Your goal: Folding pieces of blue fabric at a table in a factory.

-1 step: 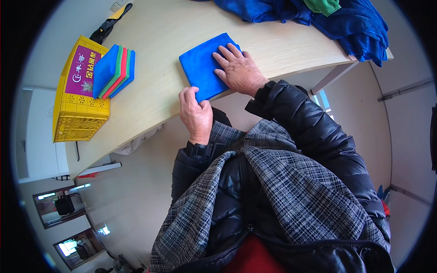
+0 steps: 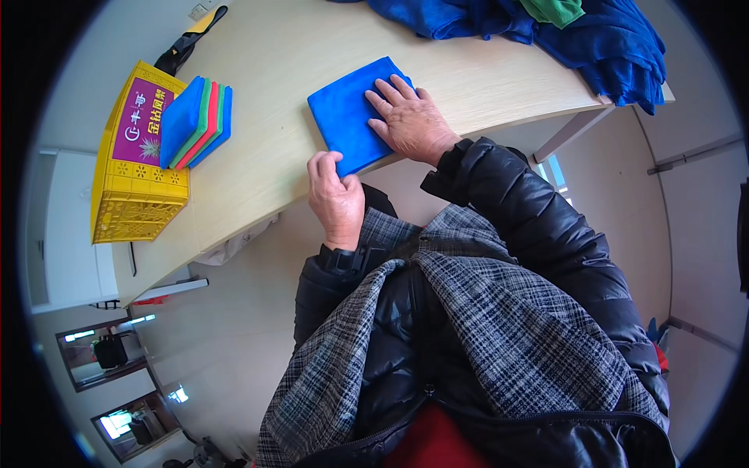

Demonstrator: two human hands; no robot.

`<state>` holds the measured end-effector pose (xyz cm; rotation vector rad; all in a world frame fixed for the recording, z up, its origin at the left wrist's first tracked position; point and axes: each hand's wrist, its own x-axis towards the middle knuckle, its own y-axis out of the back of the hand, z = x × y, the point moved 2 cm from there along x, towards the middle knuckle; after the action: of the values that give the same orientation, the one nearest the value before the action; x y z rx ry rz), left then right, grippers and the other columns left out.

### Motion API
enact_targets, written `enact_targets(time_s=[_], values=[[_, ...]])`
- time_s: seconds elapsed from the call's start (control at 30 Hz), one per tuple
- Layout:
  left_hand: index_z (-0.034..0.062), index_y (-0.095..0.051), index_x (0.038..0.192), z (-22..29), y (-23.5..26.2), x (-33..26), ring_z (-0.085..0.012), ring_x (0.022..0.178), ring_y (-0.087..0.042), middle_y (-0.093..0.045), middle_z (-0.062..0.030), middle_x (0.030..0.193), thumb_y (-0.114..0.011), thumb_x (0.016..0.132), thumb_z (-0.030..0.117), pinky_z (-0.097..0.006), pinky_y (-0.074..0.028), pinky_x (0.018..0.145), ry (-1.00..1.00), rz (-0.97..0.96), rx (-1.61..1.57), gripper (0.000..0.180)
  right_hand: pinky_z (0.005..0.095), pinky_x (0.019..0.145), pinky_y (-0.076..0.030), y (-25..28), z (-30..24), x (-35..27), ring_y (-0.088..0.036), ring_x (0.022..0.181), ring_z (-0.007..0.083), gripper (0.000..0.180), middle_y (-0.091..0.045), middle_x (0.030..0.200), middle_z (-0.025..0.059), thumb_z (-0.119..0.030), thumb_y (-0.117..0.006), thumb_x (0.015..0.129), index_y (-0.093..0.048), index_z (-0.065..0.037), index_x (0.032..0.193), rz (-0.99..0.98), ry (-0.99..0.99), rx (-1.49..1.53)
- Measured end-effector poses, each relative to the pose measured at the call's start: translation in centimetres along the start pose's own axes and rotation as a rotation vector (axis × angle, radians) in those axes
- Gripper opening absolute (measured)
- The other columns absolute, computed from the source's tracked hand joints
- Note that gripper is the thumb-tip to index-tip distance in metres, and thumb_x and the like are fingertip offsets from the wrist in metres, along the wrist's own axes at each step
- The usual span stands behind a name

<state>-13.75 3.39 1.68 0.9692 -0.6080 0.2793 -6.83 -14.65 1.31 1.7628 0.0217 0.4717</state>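
A folded blue cloth [image 2: 343, 117] lies flat near the front edge of the pale wooden table [image 2: 273, 62]. My right hand [image 2: 409, 121] rests palm down on the cloth's right half with its fingers spread. My left hand [image 2: 335, 195] is at the table's edge and pinches the cloth's near corner between thumb and fingers. Both arms wear black padded sleeves.
To the left, a stack of folded blue, green and red cloths [image 2: 195, 121] rests on a yellow plastic crate [image 2: 133, 195]. A heap of unfolded blue cloths [image 2: 608, 47] with a green one [image 2: 554, 9] covers the far right of the table. A black and yellow tool [image 2: 187, 43] lies at the far left.
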Motion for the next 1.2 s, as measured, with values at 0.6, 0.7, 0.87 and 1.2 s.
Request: enact_targets(time_s=[0.6, 0.7, 0.87, 1.2], values=[[0.0051, -0.057, 0.131, -1.3, 1.8, 1.3, -0.0332, 0.119, -0.052, -0.055, -0.0147, 0.131, -0.073, 0.077, 0.010, -0.049, -0.039, 0.108, -0.483, -0.286, 0.154, 0.056, 0.0491, 0.116, -0.032, 3.8, 0.2, -4.7, -0.044, 0.138, 0.0326, 0.042, -0.054, 0.143, 0.0147, -0.030, -0.056, 0.100, -0.060, -0.003, 0.132, 0.017, 0.180, 0.249], [0.0042, -0.059, 0.128, 0.1, 1.0, 1.0, -0.0330, 0.115, -0.054, -0.057, -0.0140, 0.126, -0.074, 0.078, 0.010, -0.048, -0.041, 0.105, -0.515, -0.262, 0.163, 0.053, 0.0484, 0.115, -0.032, 2.6, 2.1, -1.7, -0.048, 0.136, 0.0310, 0.041, -0.058, 0.139, 0.0142, -0.031, -0.055, 0.100, -0.062, -0.003, 0.129, 0.043, 0.216, 0.271], [0.0026, -0.060, 0.124, 3.9, -0.4, 0.1, -0.0320, 0.107, -0.056, -0.059, -0.0132, 0.119, -0.070, 0.082, 0.010, -0.047, -0.043, 0.101, -0.518, -0.249, 0.067, 0.044, 0.0500, 0.115, -0.032, 2.9, 1.8, 1.8, -0.049, 0.134, 0.0317, 0.042, -0.059, 0.137, 0.0151, -0.034, -0.054, 0.100, -0.062, -0.003, 0.127, -0.094, 0.126, 0.373], [0.0026, -0.053, 0.138, -0.7, -4.4, 7.5, -0.0362, 0.136, -0.042, -0.048, -0.0183, 0.146, -0.051, 0.101, 0.040, -0.051, -0.032, 0.114, -0.327, -0.282, 0.050, 0.053, 0.0560, 0.120, -0.023, -0.5, -1.1, 0.4, -0.031, 0.147, 0.0395, 0.062, -0.038, 0.156, 0.0216, -0.042, -0.053, 0.099, -0.045, -0.002, 0.147, 0.092, -0.073, 0.098]])
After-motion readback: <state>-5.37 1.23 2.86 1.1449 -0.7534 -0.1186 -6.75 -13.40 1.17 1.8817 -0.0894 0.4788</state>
